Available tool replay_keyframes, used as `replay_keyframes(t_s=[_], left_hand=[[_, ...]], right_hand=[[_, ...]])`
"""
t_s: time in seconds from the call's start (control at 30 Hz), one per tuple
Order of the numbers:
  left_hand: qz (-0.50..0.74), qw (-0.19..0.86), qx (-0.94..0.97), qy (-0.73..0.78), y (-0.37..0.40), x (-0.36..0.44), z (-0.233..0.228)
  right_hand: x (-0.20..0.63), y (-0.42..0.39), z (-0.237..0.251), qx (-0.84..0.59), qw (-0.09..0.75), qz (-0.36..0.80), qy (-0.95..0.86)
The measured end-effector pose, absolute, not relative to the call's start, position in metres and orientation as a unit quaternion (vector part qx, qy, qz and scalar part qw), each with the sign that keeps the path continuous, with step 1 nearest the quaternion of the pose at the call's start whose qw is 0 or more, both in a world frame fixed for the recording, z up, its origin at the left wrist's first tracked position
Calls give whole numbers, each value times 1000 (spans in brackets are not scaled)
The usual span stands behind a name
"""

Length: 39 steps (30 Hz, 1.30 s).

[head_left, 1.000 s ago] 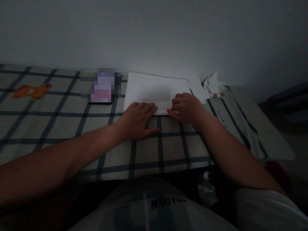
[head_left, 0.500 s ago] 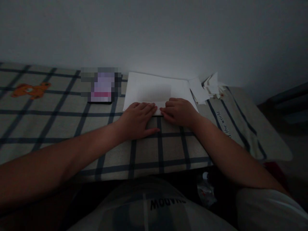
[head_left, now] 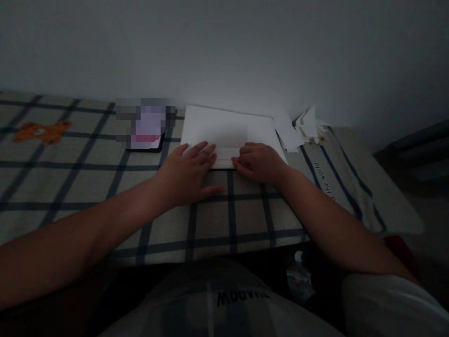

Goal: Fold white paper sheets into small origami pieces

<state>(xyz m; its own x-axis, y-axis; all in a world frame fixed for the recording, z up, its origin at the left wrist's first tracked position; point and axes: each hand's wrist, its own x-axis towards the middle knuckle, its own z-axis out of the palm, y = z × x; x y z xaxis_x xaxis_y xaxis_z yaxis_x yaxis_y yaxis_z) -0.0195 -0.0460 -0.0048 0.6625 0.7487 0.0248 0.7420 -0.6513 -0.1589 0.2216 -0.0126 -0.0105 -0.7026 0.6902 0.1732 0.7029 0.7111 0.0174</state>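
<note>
White paper (head_left: 229,131) lies flat on the checked bench (head_left: 87,187) against the wall, its near edge folded up into a band. How many sheets it is, I cannot tell in this dim light. One left hand (head_left: 185,173) rests open, fingers spread on that near edge; one right hand (head_left: 259,161) sits loosely curled, fingertips pressing the fold. A blurred phone (head_left: 145,126) lies left of it. Small folded papers (head_left: 301,128) are heaped at the right, uncountable. One orange bear print (head_left: 42,132) shows far left.

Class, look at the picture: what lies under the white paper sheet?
The white paper sheet lies on the checked cloth. Both hands press its near edge; anything beneath it is hidden.
</note>
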Motion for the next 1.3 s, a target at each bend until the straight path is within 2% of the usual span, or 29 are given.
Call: replay_keyframes(t_s=[0.53, 0.8, 1.07, 1.17, 1.3], left_hand=[[41, 133, -875, -463, -50, -22, 3], [18, 116, -870, -479, -43, -20, 4], [-87, 97, -856, -500, -43, -22, 7], [-134, 42, -862, -487, -41, -22, 5], [-208, -100, -837, -496, -24, -27, -5]], right_hand=[[226, -10, -16, -369, 113, -22, -922], [235, 2, -30, -342, 193, -47, -919], [237, 4, -26, -373, 140, -34, -917], [234, 2, -24, -397, 142, -40, -906], [231, 1, -25, -440, 213, -50, -871]])
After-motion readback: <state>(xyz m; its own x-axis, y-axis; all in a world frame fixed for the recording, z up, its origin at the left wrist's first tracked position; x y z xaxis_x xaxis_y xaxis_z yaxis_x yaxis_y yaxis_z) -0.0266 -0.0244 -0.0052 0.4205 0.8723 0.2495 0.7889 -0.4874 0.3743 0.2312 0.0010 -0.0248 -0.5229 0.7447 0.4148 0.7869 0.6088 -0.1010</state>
